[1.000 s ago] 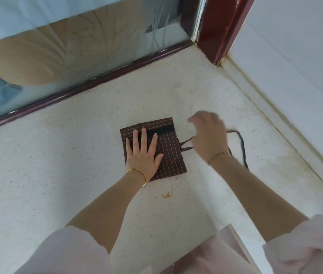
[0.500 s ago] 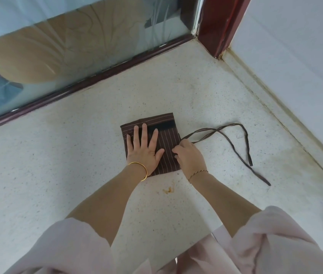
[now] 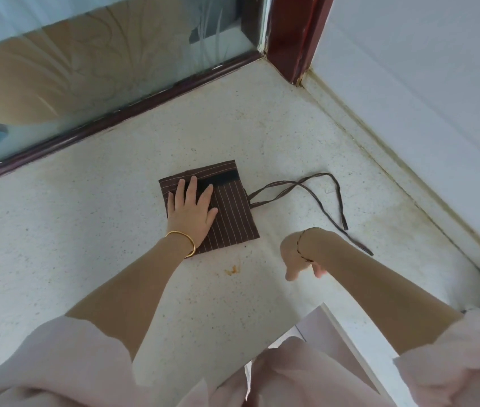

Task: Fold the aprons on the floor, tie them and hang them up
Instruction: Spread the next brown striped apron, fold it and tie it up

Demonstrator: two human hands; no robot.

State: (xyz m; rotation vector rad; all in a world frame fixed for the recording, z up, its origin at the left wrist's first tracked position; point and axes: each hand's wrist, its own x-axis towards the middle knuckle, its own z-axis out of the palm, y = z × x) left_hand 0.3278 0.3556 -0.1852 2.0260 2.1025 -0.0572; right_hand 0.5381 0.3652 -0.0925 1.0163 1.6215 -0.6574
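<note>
While our left hand (image 3: pixel 191 211) presses flat, fingers straight, on the folded striped apron (image 3: pixel 233 212) on the floor (image 3: pixel 86 245), our right hand (image 3: pixel 299 257) hangs empty and loosely curled beside it. Folding looks done. Tying is next, so we must gather the apron strings (image 3: pixel 291 187) lying just beyond the right hand.

Left: bare floor (image 3: pixel 71 230) runs wide beside the apron (image 3: pixel 233 212).
Far side: a glass panel (image 3: pixel 100 69) and its dark rail (image 3: pixel 115 124) close the floor off, with a strip of bare floor before them.
Corner: a red post (image 3: pixel 294 33) stands where the rail meets the wall (image 3: pixel 424 98).
Right: straps (image 3: pixel 291 186) lie looped between the apron and the skirting (image 3: pixel 394 160).
On the apron: the left hand (image 3: pixel 191 212) lies flat over its left half, and the right half is uncovered.
Near side: floor bare but for an orange stain (image 3: pixel 233 270). The right hand (image 3: pixel 297 257) hangs there, apart from cloth and straps.
</note>
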